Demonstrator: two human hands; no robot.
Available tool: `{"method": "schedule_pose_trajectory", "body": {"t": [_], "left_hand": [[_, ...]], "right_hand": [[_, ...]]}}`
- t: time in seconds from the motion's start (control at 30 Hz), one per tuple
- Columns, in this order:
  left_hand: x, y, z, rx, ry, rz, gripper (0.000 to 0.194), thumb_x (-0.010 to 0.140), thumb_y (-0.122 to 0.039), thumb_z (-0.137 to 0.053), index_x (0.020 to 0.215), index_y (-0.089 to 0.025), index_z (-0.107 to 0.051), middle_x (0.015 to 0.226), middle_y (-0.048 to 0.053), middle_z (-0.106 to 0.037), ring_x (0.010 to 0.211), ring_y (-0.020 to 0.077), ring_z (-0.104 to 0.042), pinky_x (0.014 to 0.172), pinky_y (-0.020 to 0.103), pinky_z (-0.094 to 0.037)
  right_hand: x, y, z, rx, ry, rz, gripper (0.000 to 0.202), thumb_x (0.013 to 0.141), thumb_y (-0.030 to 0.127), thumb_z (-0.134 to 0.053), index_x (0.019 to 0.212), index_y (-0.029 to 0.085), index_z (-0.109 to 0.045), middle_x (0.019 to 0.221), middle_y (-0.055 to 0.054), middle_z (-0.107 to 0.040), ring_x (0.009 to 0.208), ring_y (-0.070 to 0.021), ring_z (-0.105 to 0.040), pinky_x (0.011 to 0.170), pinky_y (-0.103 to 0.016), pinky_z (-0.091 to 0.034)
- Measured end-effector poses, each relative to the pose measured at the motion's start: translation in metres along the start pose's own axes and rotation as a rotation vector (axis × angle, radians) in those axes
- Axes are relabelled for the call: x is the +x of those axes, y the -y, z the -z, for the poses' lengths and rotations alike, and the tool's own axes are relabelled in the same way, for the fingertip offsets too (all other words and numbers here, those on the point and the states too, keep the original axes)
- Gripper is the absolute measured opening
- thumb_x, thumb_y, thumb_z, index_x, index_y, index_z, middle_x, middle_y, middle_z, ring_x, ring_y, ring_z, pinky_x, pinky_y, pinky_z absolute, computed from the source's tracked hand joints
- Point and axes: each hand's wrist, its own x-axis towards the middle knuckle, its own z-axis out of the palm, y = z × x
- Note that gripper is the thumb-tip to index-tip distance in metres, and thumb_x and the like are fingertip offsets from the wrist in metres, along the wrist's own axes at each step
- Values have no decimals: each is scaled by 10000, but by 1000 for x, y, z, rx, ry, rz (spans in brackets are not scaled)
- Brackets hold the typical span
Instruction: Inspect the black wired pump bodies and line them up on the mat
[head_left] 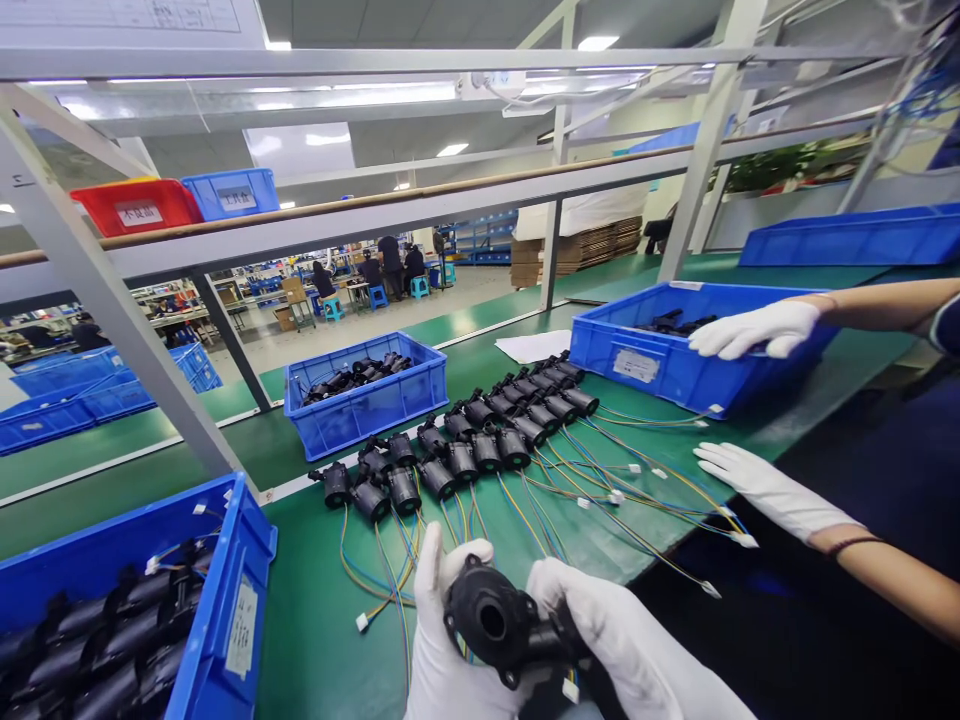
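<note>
A black pump-like part (491,618) with a round opening is held between my two white-gloved hands at the bottom centre. My left hand (450,650) wraps round its left side, thumb along the rim. My right hand (622,640) is closed on its right end, where a short tube sticks out. A white connector (571,690) shows just below the part. Beyond my hands, rows of black cylindrical parts (461,460) stand on the green table (315,590), their coloured wires (592,480) trailing toward me and to the right.
A blue bin (251,600) full of black parts is at the left. Two more blue bins (367,415) (622,350) stand behind the rows. Another person's gloved hands (757,325) (765,485) reach in from the right. A metal frame (120,300) crosses the view.
</note>
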Motion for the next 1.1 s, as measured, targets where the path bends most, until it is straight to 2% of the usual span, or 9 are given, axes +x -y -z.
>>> {"method": "schedule_pose_trajectory", "body": {"t": [0.07,0.2,0.37,0.5,0.6,0.83,0.97,1.1], "left_hand": [[-1,-4,1,20,-12,15,1114,518,-332,-948,1480,-273,-390,1210,96,-668,883,259,-709,910,452,-593],[-17,-23,-3,107,-16,-93,1233,511,-184,-909,1549,-279,-250,1361,114,-588,1057,274,-677,1080,448,-499],[-30,-39,-9,182,36,-128,1184,559,-140,-864,1545,-299,-228,1369,96,-582,1109,289,-657,1114,459,-461],[-30,-37,-10,225,27,-158,1204,585,-133,-828,1542,-265,-109,1365,126,-552,1048,239,-658,1079,406,-463],[-29,-34,-8,213,63,-173,1231,592,-112,-822,1534,-281,-48,1365,128,-532,974,201,-666,1047,388,-476],[-17,-22,1,160,100,-157,1309,495,-55,-886,1553,-353,-176,1320,77,-571,1020,228,-665,1045,419,-510],[-10,-9,3,96,80,-109,1386,441,-59,-906,1561,-374,-154,1333,69,-560,978,209,-668,1042,413,-514],[-13,-14,2,133,97,-109,1330,483,-110,-899,1569,-340,-167,1358,87,-559,1034,236,-658,1087,428,-478]], "right_hand": [[4,2,0,40,42,31,605,1001,686,-283,795,215,-601,752,-38,-585,682,-182,-563,652,-284,-542],[8,-3,-1,82,80,39,637,984,729,-249,792,203,-553,757,-25,-547,673,-168,-512,672,-292,-500],[7,-8,1,135,131,54,660,947,783,-270,820,203,-559,786,-29,-550,684,-176,-523,646,-289,-472],[7,-2,7,104,210,110,682,935,806,-281,871,208,-601,827,-33,-596,731,-182,-557,691,-295,-445],[7,4,8,91,236,143,675,941,801,-294,909,213,-624,853,-34,-618,769,-186,-579,696,-290,-442],[11,7,7,5,163,212,687,970,769,-240,859,193,-598,801,-31,-586,723,-170,-565,651,-276,-429],[12,4,7,-9,169,201,685,964,776,-240,843,197,-585,787,-28,-576,703,-168,-556,654,-278,-436],[10,3,9,24,183,175,661,960,775,-271,854,210,-598,803,-31,-614,718,-178,-585,689,-285,-460]]}}
